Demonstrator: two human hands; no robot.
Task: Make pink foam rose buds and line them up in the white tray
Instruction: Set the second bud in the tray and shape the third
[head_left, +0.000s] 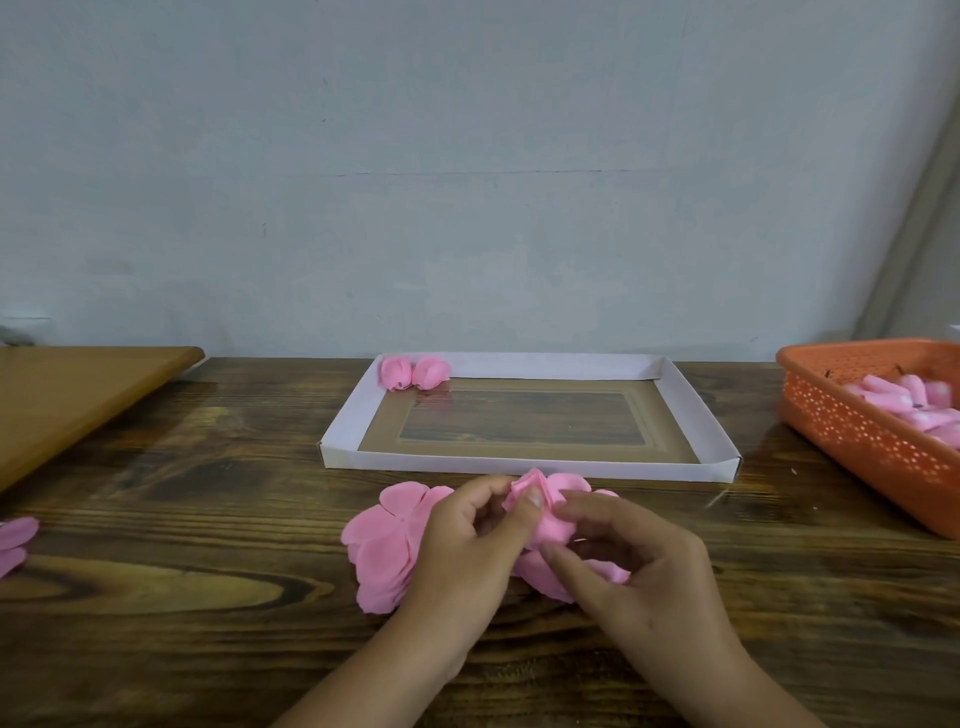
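Left hand (470, 540) pinching rolled petal (527, 499), right hand (631, 564) curled round loose edge. Gotta wrap snug, keep base tight, else bud unrolls.

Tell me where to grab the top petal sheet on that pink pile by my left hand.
Pinch the petal sheet at a free scalloped edge on the pile's left, coming in from that side. The left hand covers the right part, and the thin flat foam probably lifts easiest by an edge.
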